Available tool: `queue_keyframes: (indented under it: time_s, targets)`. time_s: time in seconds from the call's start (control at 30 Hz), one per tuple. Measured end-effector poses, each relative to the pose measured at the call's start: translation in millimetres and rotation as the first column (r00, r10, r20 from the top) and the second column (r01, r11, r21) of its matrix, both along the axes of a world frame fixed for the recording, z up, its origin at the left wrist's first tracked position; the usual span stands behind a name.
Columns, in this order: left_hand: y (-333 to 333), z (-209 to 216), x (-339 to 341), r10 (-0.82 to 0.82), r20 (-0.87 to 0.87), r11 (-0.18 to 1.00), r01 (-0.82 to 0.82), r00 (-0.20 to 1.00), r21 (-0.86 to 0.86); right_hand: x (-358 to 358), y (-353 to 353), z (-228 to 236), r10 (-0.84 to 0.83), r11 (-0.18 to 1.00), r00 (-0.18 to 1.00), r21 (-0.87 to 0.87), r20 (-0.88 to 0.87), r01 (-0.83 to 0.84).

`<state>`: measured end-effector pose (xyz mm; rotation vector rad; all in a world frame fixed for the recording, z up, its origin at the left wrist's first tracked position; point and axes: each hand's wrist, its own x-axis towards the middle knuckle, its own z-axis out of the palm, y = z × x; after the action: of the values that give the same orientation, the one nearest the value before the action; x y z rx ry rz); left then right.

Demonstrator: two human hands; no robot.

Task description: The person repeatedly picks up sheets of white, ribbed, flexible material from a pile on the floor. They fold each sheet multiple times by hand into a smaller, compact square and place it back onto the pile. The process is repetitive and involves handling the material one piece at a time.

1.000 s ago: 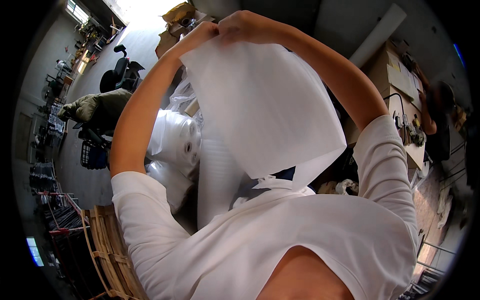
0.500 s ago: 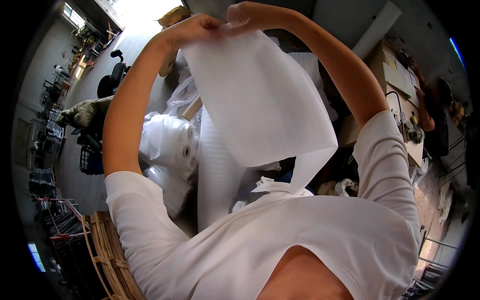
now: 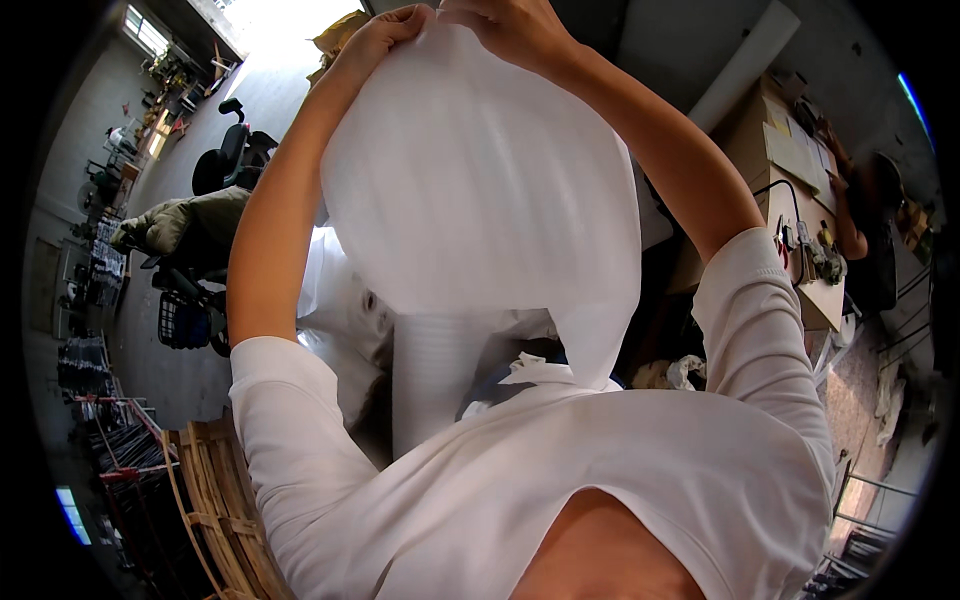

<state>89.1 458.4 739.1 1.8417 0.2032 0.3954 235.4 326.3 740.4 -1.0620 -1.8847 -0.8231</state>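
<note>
A thin white sheet of packing foam [image 3: 480, 190] hangs in front of me, raised by its far edge. My left hand [image 3: 403, 24] pinches that edge at the top of the view. Close beside it, my right hand [image 3: 500, 22] is closed on the same edge, partly cut off by the frame. Toward my body the sheet narrows to a strip at its right side. Below it stands a thick white foam roll [image 3: 432, 375], its upper part hidden by the sheet.
Rolls of clear plastic film [image 3: 345, 310] lie left of the foam roll. A slatted wooden basket [image 3: 215, 490] is at my near left, with a parked scooter [image 3: 215, 230] beyond. At right, a person's arm [image 3: 848, 225] rests by a desk [image 3: 822, 295] holding papers and tools.
Both hands have risen toward the top edge, with a small gap opening between them. The foam sheet has come up with them, spreading wider and covering more of the rolls behind.
</note>
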Motion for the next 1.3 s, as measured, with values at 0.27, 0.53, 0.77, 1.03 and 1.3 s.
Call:
queue_keyframes:
  time_s: [0.27, 0.53, 0.77, 1.03, 1.3]
  targets:
    - [131.5, -112.9, -136.6, 0.364, -0.332, 0.867, -0.186, 0.870, 0.462, 62.0, -94.4, -5.9, 0.099, 0.995, 0.797, 0.044, -0.596, -0.091]
    - [121.6, -264.2, -393.3, 0.891, -0.445, 0.450, 0.055, -0.084, 0.891, 207.6, -213.6, 18.9, 0.174, 0.950, 0.722, 0.307, -0.670, 0.056]
    - [117.1, -207.0, -375.9, 0.922, -0.376, 0.381, 0.035, -0.093, 0.924, 197.8, -162.4, 10.8, -0.126, 0.952, 0.975, 0.252, -0.185, 0.171]
    - [40.3, -80.9, -111.5, 0.544, -0.263, 0.697, -0.255, 0.797, 0.671, -9.0, -20.2, -31.2, 0.330, 0.775, 0.877, -0.430, -0.348, -0.463]
    - [-52.4, -23.5, -48.9, 0.053, -0.424, 0.874, 0.163, 0.904, 0.458, -74.2, -4.1, -73.1, 0.371, 0.812, 0.872, -0.345, -0.318, -0.471]
